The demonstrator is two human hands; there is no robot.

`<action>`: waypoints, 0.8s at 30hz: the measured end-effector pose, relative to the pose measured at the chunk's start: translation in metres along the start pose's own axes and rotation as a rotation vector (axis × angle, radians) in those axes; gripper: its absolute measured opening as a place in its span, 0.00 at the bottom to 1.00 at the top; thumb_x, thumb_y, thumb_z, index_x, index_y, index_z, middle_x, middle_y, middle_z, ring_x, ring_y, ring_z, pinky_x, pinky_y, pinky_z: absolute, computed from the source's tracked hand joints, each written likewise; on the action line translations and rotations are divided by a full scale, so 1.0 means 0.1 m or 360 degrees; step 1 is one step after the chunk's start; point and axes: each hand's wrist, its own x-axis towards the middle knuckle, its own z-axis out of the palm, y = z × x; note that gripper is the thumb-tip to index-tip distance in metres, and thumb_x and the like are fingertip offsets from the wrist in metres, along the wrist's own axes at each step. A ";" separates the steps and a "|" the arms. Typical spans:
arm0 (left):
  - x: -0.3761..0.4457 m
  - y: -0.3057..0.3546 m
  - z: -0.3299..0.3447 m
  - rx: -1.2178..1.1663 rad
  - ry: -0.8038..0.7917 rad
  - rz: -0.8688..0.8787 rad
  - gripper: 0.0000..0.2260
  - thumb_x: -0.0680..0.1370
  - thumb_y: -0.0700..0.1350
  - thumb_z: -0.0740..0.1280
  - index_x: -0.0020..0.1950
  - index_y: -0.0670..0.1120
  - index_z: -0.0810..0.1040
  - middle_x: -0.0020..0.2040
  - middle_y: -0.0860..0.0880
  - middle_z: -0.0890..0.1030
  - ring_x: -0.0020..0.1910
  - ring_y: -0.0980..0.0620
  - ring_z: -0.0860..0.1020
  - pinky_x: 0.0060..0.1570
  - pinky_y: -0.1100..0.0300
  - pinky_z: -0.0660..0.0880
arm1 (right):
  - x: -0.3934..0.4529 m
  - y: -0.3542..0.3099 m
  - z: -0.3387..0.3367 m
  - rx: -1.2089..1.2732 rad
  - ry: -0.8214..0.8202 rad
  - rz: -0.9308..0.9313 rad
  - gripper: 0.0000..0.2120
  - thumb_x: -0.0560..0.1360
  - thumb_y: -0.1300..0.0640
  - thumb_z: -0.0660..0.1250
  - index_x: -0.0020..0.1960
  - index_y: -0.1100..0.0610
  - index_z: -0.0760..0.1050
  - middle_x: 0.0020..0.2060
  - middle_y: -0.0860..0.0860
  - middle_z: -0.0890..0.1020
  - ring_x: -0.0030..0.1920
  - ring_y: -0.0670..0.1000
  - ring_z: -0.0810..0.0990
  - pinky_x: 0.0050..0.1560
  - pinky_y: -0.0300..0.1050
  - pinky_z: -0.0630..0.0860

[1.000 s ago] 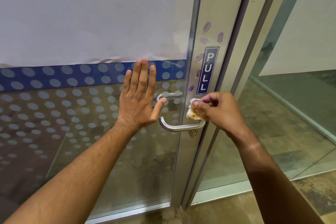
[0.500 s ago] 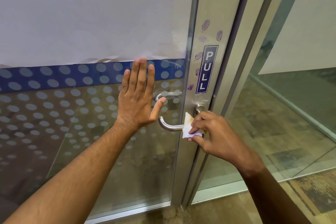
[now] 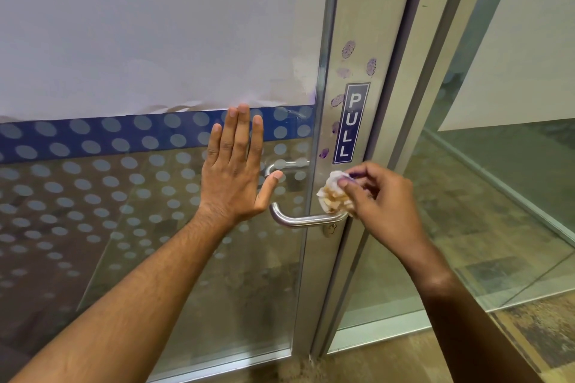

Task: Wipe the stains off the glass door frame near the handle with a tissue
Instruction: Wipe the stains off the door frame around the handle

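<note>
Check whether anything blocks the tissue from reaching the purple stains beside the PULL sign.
Nothing visible does. The right hand pinches the tissue against the frame just above the handle; the stains lie higher up on bare metal.

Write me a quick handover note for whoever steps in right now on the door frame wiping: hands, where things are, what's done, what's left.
Left hand: flat on the dotted glass, fingers straight, bracing the door.
Right hand: pinches the crumpled tissue against the metal door frame, just above the handle and below the PULL sign.
Done: the frame under the tissue cannot be judged.
Left: purple stains above the sign and down its left side are unwiped. Work upward along the frame.
</note>
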 end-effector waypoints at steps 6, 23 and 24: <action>0.00 0.00 -0.03 -0.0002 -0.0003 0.0005 0.43 0.78 0.62 0.62 0.80 0.37 0.50 0.80 0.37 0.50 0.80 0.45 0.37 0.79 0.48 0.37 | 0.16 -0.18 -0.02 0.0800 0.0015 0.0666 0.05 0.82 0.56 0.62 0.49 0.50 0.75 0.40 0.52 0.87 0.39 0.52 0.87 0.30 0.44 0.80; -0.01 0.02 0.03 0.0047 0.0073 0.0042 0.45 0.77 0.61 0.61 0.81 0.41 0.39 0.81 0.43 0.34 0.81 0.45 0.37 0.79 0.49 0.37 | 0.27 -0.17 0.12 0.0746 0.0964 0.0144 0.06 0.73 0.62 0.74 0.45 0.52 0.82 0.39 0.47 0.86 0.43 0.47 0.84 0.45 0.42 0.80; -0.01 0.02 0.04 0.0050 0.0094 0.0045 0.44 0.77 0.60 0.61 0.81 0.41 0.39 0.81 0.43 0.35 0.81 0.45 0.37 0.79 0.49 0.37 | 0.32 -0.22 0.11 0.0602 0.1047 0.0019 0.06 0.73 0.61 0.74 0.46 0.52 0.81 0.38 0.45 0.85 0.42 0.45 0.83 0.43 0.40 0.79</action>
